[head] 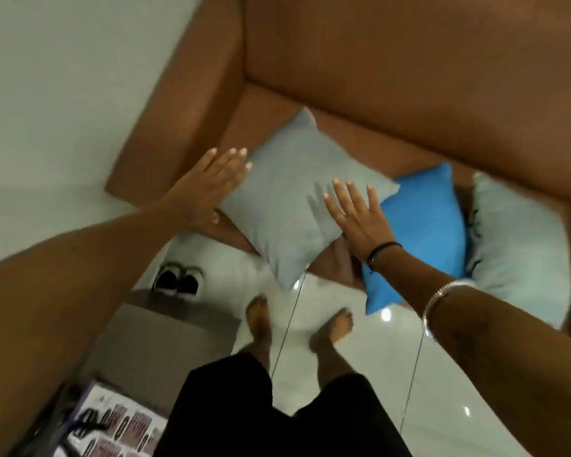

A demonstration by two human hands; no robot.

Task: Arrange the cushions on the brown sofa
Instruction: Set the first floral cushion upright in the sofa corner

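Observation:
A grey cushion [290,189] lies tilted on the seat of the brown sofa [409,61], one corner hanging over the front edge. My left hand [211,183] is flat with fingers apart at the cushion's left edge. My right hand [356,219] is spread flat on the cushion's right side. A bright blue cushion [422,235] leans just right of the grey one, partly behind my right wrist. A pale grey cushion [521,245] sits further right against the sofa.
A pair of black and white shoes [178,280] sits on the glossy white tiled floor [475,390] by the sofa's left arm. A grey mat [165,341] and a printed box [119,423] lie at lower left. My bare feet stand before the sofa.

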